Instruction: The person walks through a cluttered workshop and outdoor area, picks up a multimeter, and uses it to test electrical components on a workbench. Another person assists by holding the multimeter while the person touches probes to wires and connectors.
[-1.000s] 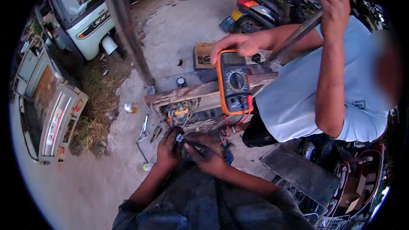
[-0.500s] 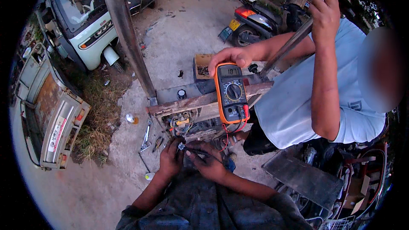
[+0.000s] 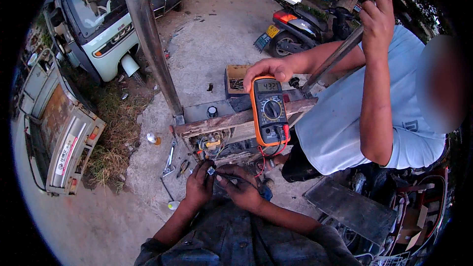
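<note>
My left hand (image 3: 199,189) is closed around a small whitish connector (image 3: 211,171), held up in front of my chest. Against it my right hand (image 3: 242,192) pinches a thin black test probe (image 3: 227,175), its tip at or near the connector's face; exact contact is too small to make out. Beyond my hands, a co-worker's hand (image 3: 268,70) steadies an orange and black multimeter (image 3: 271,111) on a worn wooden rail. Its display is lit, and a red lead (image 3: 261,160) and a dark one run down from its lower sockets.
Exposed wiring with a yellow part (image 3: 212,144) sits below the rail (image 3: 217,123). On the ground to the left lie a wrench (image 3: 170,157), pliers (image 3: 183,167) and a bottle (image 3: 153,139). A metal post (image 3: 150,44) rises at left; a box (image 3: 236,76) stands behind the rail.
The multimeter's displayed reading has changed. My hands keep nearly the same hold on the connector and probe, and the view has shifted slightly.
</note>
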### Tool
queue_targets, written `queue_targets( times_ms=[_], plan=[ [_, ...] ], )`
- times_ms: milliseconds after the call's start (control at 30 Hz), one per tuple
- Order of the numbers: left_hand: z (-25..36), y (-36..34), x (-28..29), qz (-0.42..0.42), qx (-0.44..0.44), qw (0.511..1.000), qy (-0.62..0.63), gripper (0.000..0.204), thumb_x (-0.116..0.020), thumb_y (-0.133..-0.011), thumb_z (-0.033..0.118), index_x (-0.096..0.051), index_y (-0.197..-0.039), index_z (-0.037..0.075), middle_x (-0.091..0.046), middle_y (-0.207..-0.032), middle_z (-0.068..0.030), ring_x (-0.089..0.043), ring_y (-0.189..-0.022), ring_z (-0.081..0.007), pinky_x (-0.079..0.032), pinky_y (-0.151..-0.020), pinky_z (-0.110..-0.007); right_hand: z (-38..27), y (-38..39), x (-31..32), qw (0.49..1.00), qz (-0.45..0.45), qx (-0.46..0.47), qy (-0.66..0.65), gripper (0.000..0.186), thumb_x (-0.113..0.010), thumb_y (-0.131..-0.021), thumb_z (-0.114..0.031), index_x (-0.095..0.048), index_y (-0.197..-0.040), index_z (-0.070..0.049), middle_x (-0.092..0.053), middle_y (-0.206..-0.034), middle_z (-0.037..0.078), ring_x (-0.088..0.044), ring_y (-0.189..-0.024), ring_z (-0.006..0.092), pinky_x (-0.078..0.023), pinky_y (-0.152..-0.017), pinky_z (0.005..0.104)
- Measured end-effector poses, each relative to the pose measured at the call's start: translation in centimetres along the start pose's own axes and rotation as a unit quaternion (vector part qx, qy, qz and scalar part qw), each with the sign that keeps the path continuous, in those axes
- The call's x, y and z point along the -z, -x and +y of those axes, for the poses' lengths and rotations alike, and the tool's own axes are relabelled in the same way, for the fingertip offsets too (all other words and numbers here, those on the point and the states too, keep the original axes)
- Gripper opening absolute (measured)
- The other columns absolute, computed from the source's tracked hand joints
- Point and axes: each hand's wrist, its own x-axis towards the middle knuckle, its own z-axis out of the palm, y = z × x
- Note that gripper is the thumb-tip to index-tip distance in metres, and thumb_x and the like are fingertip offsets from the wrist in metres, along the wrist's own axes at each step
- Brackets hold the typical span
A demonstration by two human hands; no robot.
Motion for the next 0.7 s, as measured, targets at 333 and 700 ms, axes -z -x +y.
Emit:
queue_targets(
  times_ms=[333, 700],
  plan=[
    [0.1, -0.1, 0.1, -0.001, -0.006, 1.0, -0.01, 0.045, -0.061, -0.075, -0.004, -0.053, -0.119, 0.0, -0.06, -0.113, -0.0241, -0.061, -0.1, -0.0421, -0.051, -0.082, -0.044, 0.6, -0.2, 0.1, 0.998, -0.003, 0.043, 0.037, 0.021, -0.068, -0.085, -0.004, -0.064, -0.105, -0.002, -0.066, -0.105, 0.011, -0.063, -0.098, 0.0212, -0.049, -0.087, 0.0321],
    [-0.5, 0.2, -0.1, -0.007, 0.005, 1.0, -0.018, 0.048, -0.061, -0.074, -0.005, -0.052, -0.121, 0.002, -0.058, -0.115, -0.0245, -0.059, -0.103, -0.0433, -0.051, -0.083, -0.045, 1.1, 0.0, -0.4, 0.999, -0.011, -0.009, -0.048, 0.021, -0.066, -0.086, -0.002, -0.061, -0.107, -0.002, -0.063, -0.11, 0.011, -0.06, -0.104, 0.0202, -0.049, -0.09, 0.0318]
  ],
)
